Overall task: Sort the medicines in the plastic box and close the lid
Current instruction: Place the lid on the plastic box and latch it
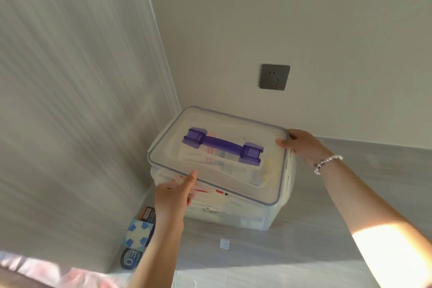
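Observation:
A clear plastic box (245,217) stands on the grey floor in the room's corner, with medicine packets dimly visible through its walls. Its translucent lid (229,177) with a purple handle (222,146) lies on top, slightly tilted. My left hand (173,199) grips the lid's near left edge, thumb on top. At the far right corner my right hand (301,145) holds the lid, thumb on top and fingers curled round the rim. A beaded bracelet (327,162) is on that wrist.
Left of the box lie a blue-and-white packet (139,232), an orange-and-dark box (147,213) and a dark round item (131,258). A small pale square (224,244) lies on the floor in front. A dark wall socket (274,76) sits above. A curtain (70,100) hangs at left.

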Motion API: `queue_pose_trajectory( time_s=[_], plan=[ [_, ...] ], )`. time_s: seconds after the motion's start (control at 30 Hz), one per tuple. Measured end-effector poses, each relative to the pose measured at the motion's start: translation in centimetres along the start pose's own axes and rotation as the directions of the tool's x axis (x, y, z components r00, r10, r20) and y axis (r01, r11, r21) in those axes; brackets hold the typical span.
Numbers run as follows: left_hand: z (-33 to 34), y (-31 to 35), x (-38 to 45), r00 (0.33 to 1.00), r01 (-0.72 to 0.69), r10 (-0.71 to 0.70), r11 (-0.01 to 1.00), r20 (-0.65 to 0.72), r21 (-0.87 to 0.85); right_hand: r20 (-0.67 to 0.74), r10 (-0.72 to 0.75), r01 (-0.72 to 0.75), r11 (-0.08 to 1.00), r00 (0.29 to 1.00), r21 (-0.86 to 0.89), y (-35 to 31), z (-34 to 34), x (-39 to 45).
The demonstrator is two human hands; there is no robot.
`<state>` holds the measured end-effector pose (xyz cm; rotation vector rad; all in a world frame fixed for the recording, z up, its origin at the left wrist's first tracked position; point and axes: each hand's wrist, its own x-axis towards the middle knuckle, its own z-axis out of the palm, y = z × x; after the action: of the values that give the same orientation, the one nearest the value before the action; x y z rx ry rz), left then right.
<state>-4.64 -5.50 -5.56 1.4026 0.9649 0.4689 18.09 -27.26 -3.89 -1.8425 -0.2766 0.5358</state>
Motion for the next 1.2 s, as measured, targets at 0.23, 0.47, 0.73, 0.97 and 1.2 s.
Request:
queue_pose_trajectory(
  time_s=[0.23,0.47,0.73,0.97,1.2],
  plan=[
    [-1.6,-1.2,0.3,0.965,0.257,-0.261,0.962,0.033,0.088,-0.067,-0.067,0.049,0.971,0.995,-0.233,0.5,1.0,1.7],
    [-1.7,-2.4,-0.1,0.960,0.278,-0.276,0.960,-0.055,0.028,-0.274,-0.059,-0.010,0.970,0.960,-0.242,1.3,2.8,1.3],
    [-4.2,0.5,4.6,0.997,0.031,-0.028,0.998,-0.077,0.046,-0.399,0.146,-0.188,0.980,0.905,-0.067,3.8,4.8,-3.0],
    [-3.3,3.1,8.7,0.989,0.019,-0.028,0.998,0.146,0.060,-0.489,0.139,-0.128,0.990,0.861,0.055,3.8,5.3,-4.4],
    [-3.0,2.3,10.2,0.987,0.062,-0.060,0.998,0.151,-0.006,-0.462,0.182,-0.138,0.982,0.868,0.127,3.8,5.5,-4.1]
  ],
)
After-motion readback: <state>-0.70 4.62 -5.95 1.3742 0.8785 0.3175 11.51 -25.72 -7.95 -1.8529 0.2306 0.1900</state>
